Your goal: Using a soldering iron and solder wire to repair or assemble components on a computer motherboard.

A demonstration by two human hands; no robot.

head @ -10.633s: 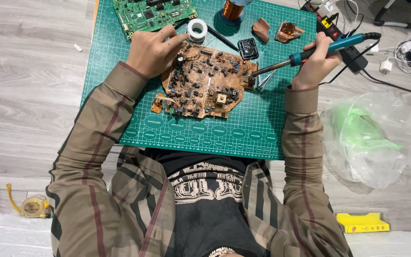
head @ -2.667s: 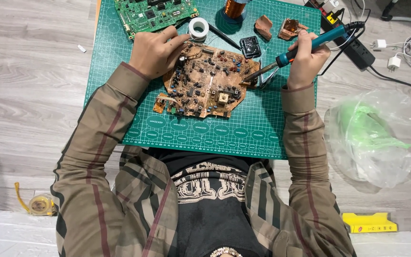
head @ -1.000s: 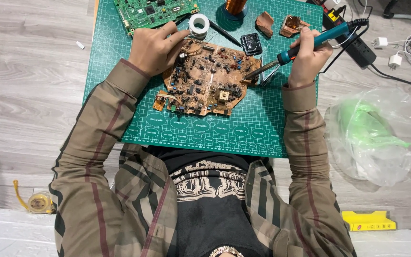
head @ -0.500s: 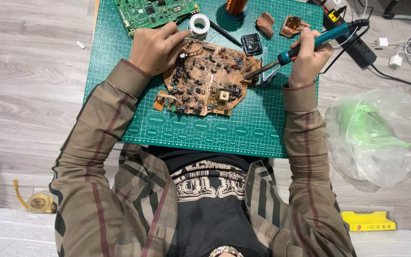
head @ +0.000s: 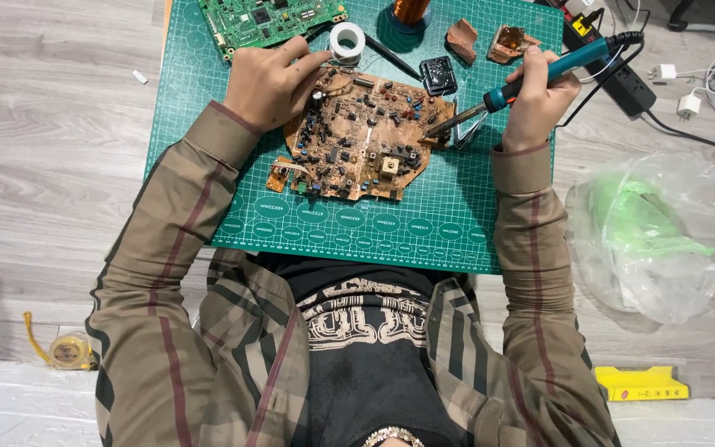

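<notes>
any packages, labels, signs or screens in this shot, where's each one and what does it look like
Yellow box: flat, oblong, on the floor at lower right, dark print on its side.
Clear plastic bag: crumpled, on the floor right of the green cutting mat, something bright green inside.
White oval markings: a row printed along the mat's near edge.
No screens or signs in view.

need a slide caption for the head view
Right hand holds a teal soldering iron to the edge of a brown circuit board steadied by the left hand on a green cutting mat.

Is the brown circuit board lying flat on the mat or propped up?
Flat: the brown circuit board rests on the green cutting mat, left hand at its edge.
</notes>
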